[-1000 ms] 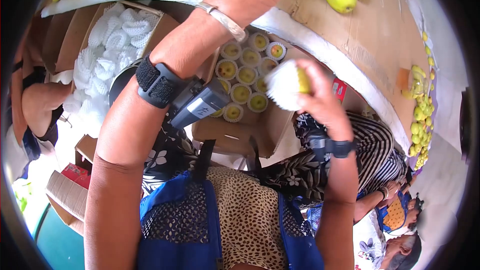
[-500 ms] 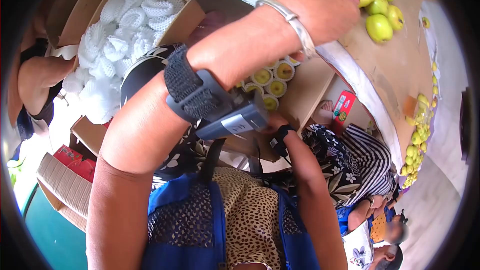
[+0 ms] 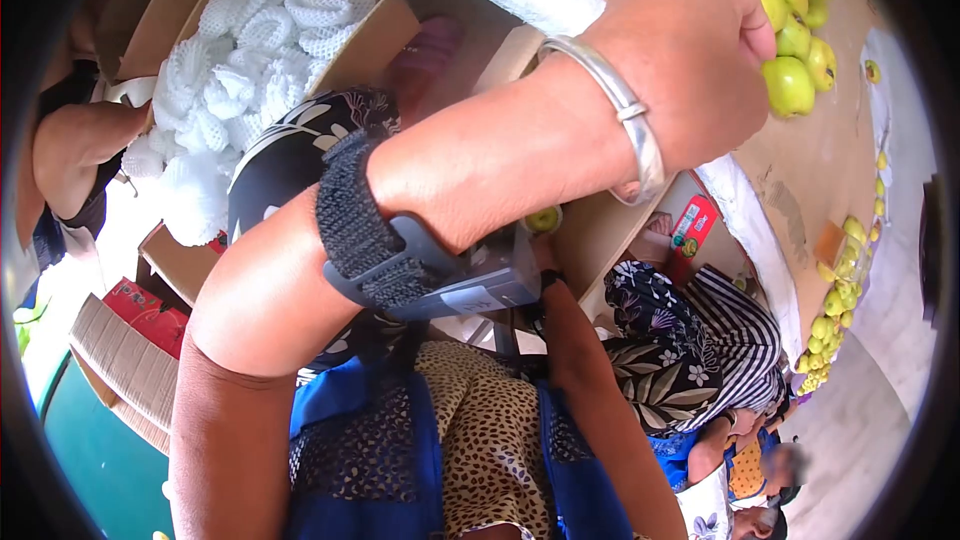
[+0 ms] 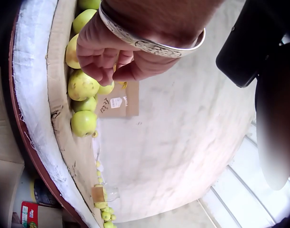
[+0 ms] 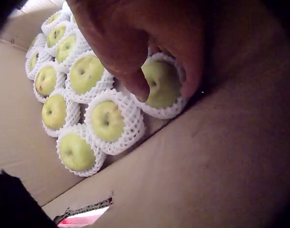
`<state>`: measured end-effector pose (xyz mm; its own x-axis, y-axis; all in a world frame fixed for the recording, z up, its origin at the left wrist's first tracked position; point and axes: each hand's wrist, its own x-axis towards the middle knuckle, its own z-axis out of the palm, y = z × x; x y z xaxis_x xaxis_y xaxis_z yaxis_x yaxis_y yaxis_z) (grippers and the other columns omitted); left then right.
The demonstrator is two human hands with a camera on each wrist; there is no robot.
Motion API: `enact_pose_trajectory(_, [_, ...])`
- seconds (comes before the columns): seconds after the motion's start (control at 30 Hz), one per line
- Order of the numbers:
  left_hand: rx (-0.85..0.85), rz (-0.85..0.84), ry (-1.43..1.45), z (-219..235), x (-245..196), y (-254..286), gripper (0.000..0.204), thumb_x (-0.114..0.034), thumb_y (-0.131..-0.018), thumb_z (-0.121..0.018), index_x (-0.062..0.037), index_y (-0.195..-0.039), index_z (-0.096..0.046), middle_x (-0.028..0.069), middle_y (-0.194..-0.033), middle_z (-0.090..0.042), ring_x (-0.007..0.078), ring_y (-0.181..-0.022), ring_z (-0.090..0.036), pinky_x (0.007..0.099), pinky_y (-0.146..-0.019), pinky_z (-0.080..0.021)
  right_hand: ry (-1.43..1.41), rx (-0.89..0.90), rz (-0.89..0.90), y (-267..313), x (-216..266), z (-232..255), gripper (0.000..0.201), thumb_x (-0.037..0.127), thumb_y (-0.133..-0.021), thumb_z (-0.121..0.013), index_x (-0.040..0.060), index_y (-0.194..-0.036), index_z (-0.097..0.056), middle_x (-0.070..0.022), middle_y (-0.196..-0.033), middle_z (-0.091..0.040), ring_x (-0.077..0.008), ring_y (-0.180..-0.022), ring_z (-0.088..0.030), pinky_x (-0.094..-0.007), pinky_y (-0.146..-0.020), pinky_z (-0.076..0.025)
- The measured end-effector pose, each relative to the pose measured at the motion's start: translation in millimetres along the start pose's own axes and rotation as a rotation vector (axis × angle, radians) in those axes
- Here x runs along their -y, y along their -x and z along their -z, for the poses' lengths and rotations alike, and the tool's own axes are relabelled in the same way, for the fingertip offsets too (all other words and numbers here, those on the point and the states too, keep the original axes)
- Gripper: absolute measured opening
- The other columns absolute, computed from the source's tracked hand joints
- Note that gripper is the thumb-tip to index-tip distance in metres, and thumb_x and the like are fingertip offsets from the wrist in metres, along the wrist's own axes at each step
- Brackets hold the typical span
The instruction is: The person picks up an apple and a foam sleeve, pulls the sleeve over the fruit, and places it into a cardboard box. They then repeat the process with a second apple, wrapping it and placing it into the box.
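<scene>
My left hand (image 3: 690, 60), with a silver bangle at its wrist, reaches over the tabletop to a pile of green apples (image 3: 790, 87). In the left wrist view its fingers are loosely bent close above the apples, with no fruit visible in them. Down in a cardboard box, my right hand (image 5: 130, 35) grips an apple (image 5: 160, 90) in a white foam net, thumb and fingers around its sides. Beside it sit several more netted apples (image 5: 108, 121) in rows. The left forearm hides most of this box in the head view.
A carton of white foam nets (image 3: 265, 35) stands at the left. The table's padded white edge (image 3: 750, 230) curves between the box and the tabletop. More fruit (image 3: 825, 330) lies along the right. Another person in striped clothing (image 3: 745, 340) sits at the right.
My right hand has carried a netted apple down into the box. My left arm has swung right across the view, over the box, and the hand stays by the apple pile.
</scene>
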<state>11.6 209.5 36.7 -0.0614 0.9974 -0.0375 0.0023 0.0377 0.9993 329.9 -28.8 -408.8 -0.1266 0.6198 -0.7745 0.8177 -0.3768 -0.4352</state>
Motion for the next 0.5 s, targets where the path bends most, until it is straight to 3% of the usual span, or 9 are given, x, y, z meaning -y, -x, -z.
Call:
enact_pose_trajectory(0.03, [-0.016,-0.029,-0.019,-3,2,0,0.017,-0.004,-0.072,-0.052,-0.0007,-0.084,-0.063,0.0198,-0.084,-0.063,0.0305,-0.081,-0.063,0.0333,-0.074,-0.049,-0.068,-0.033,-0.064,1,0,-17,0.067,0.021,-0.077,-0.065,-0.0012,-0.127,-0.026,-0.0115,-0.12,-0.048,-0.0214,-0.11,-0.048,-0.0364,-0.093,-0.04])
enact_pose_trajectory(0.1, [-0.023,-0.067,-0.063,-5,7,-1,0.015,-0.005,-0.072,-0.053,-0.0007,-0.081,-0.064,0.0202,-0.081,-0.063,0.0321,-0.08,-0.062,0.0341,-0.073,-0.05,-0.14,-0.021,-0.025,3,9,-26,0.067,0.016,-0.075,-0.067,-0.0028,-0.125,-0.027,-0.013,-0.118,-0.05,-0.022,-0.109,-0.05,-0.037,-0.093,-0.041])
enact_pose_trajectory(0.17, [-0.003,-0.092,-0.096,-8,9,-3,0.017,-0.004,-0.07,-0.053,-0.0008,-0.083,-0.064,0.0196,-0.08,-0.064,0.0324,-0.079,-0.062,0.0348,-0.073,-0.049,-0.091,0.002,-0.055,16,30,-9,0.055,0.02,-0.077,-0.063,-0.0008,-0.12,-0.036,-0.0141,-0.116,-0.052,-0.0251,-0.107,-0.052,-0.0375,-0.092,-0.041])
enact_pose_trajectory(0.2, [0.089,-0.121,0.054,1,3,-1,0.014,-0.002,-0.071,-0.052,0.0001,-0.082,-0.061,0.0177,-0.077,-0.061,0.0283,-0.075,-0.06,0.0332,-0.068,-0.048,-0.009,0.042,-0.093,31,60,14,0.05,0.022,-0.078,-0.06,0.0002,-0.118,-0.04,-0.0146,-0.115,-0.053,-0.0266,-0.106,-0.053,-0.0377,-0.091,-0.042])
enact_pose_trajectory(0.23, [0.18,-0.147,0.205,17,-1,1,0.012,0.0,-0.071,-0.05,0.001,-0.081,-0.057,0.0157,-0.073,-0.059,0.0241,-0.07,-0.057,0.0316,-0.064,-0.046,0.106,0.102,-0.139,48,93,47,0.045,0.024,-0.08,-0.058,0.0012,-0.116,-0.045,-0.0151,-0.114,-0.055,-0.0281,-0.104,-0.053,-0.0379,-0.09,-0.042])
enact_pose_trajectory(0.3, [0.197,-0.256,0.287,21,1,6,0.01,0.003,-0.072,-0.049,0.0019,-0.08,-0.054,0.0135,-0.069,-0.057,0.0198,-0.065,-0.054,0.03,-0.06,-0.044,0.413,0.29,-0.159,69,158,94,0.039,0.028,-0.082,-0.053,0.0031,-0.112,-0.054,-0.0161,-0.112,-0.057,-0.0312,-0.102,-0.055,-0.0384,-0.089,-0.043])
enact_pose_trajectory(0.37, [0.095,-0.347,0.189,6,12,6,0.009,0.003,-0.071,-0.049,0.002,-0.079,-0.054,0.013,-0.069,-0.056,0.0196,-0.065,-0.054,0.0299,-0.06,-0.044,0.979,0.47,0.058,70,210,117,0.032,0.026,-0.083,-0.05,0.0042,-0.103,-0.063,-0.0168,-0.107,-0.06,-0.0346,-0.098,-0.057,-0.0398,-0.09,-0.043])
enact_pose_trajectory(0.47, [0.093,-0.242,0.192,-1,14,0,0.009,0.003,-0.071,-0.049,0.0019,-0.078,-0.053,0.0128,-0.068,-0.056,0.0197,-0.065,-0.054,0.03,-0.06,-0.044,0.6,0.365,0.066,36,163,123,0.034,0.023,-0.083,-0.049,0.0024,-0.109,-0.059,-0.0181,-0.107,-0.06,-0.0349,-0.097,-0.058,-0.0411,-0.087,-0.044])
enact_pose_trajectory(0.5, [0.101,-0.208,0.198,-1,13,1,0.008,0.003,-0.07,-0.049,0.0019,-0.077,-0.053,0.013,-0.068,-0.056,0.0199,-0.065,-0.054,0.0301,-0.06,-0.044,0.551,0.358,0.183,38,151,116,0.035,0.023,-0.083,-0.049,0.0022,-0.11,-0.058,-0.0193,-0.108,-0.06,-0.0354,-0.096,-0.058,-0.0415,-0.086,-0.045])
